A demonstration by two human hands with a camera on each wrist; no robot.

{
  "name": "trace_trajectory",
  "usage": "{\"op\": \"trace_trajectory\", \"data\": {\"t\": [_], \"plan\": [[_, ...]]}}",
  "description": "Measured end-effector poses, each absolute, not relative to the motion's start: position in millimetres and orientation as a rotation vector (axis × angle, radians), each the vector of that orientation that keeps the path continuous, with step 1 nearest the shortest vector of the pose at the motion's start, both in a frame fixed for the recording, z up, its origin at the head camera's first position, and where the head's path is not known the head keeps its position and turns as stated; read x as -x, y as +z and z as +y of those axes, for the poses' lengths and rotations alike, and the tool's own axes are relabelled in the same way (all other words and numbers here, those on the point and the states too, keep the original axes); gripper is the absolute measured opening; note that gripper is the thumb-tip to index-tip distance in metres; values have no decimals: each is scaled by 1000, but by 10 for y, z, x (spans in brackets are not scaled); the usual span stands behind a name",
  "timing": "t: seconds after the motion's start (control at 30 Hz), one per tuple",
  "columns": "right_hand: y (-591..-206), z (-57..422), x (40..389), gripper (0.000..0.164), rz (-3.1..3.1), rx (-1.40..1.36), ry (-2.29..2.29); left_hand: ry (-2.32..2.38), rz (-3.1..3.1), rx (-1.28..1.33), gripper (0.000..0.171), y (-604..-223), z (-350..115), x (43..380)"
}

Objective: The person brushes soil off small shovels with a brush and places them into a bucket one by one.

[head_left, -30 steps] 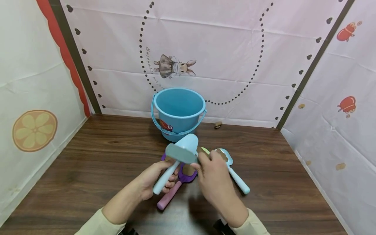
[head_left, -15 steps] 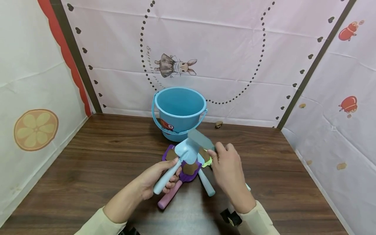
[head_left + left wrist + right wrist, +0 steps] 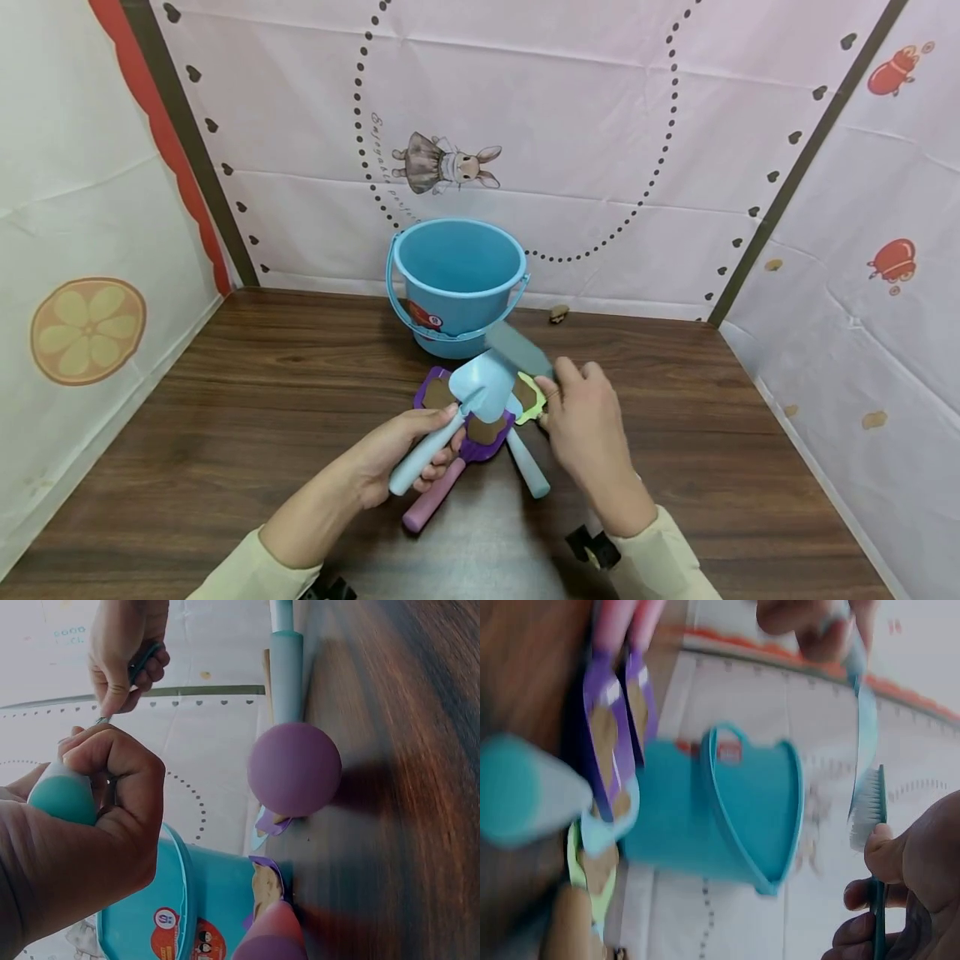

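Observation:
In the head view, my left hand (image 3: pixel 390 454) grips the handle of a light blue toy shovel (image 3: pixel 480 387), its blade tilted up toward the bucket. My right hand (image 3: pixel 588 425) holds a brush (image 3: pixel 519 348) with a dark teal back, at the blade's upper right edge. White bristles of the brush (image 3: pixel 870 814) meet or nearly meet the blade in the right wrist view. Below lie purple-bladed toy shovels (image 3: pixel 486 454) with pink handles, a light blue handle (image 3: pixel 528 467) and a green blade (image 3: pixel 532 400). Brown patches cover several blades.
A blue bucket (image 3: pixel 450 315) with its handle down stands against the patterned back cloth. One small brown lump (image 3: pixel 558 314) lies at the foot of that cloth. Cloth walls (image 3: pixel 840 350) enclose the wooden table (image 3: pixel 262 400) on both sides.
The brush has moved right and away, from across the lower blade to its upper right edge, with my right hand. My left hand has stayed nearly in place, holding the shovel.

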State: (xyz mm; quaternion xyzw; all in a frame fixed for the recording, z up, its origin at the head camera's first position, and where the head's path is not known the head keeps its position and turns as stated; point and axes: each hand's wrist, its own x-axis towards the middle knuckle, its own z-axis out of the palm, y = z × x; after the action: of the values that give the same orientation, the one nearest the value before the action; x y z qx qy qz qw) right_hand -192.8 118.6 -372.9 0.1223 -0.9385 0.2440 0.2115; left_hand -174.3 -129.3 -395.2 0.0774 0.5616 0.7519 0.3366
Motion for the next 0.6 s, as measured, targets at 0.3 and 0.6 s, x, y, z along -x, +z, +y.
{"op": "trace_trajectory", "data": {"t": [0.3,0.6], "plan": [[-3711,964,1694,27,-2586,-625,710,2029,1393,-112,38,-3953,-1305,1728],[-3784,1103,1892,30,-2567,-428,643,1978,1486,-181,43,-3915,-1310,1728]]}}
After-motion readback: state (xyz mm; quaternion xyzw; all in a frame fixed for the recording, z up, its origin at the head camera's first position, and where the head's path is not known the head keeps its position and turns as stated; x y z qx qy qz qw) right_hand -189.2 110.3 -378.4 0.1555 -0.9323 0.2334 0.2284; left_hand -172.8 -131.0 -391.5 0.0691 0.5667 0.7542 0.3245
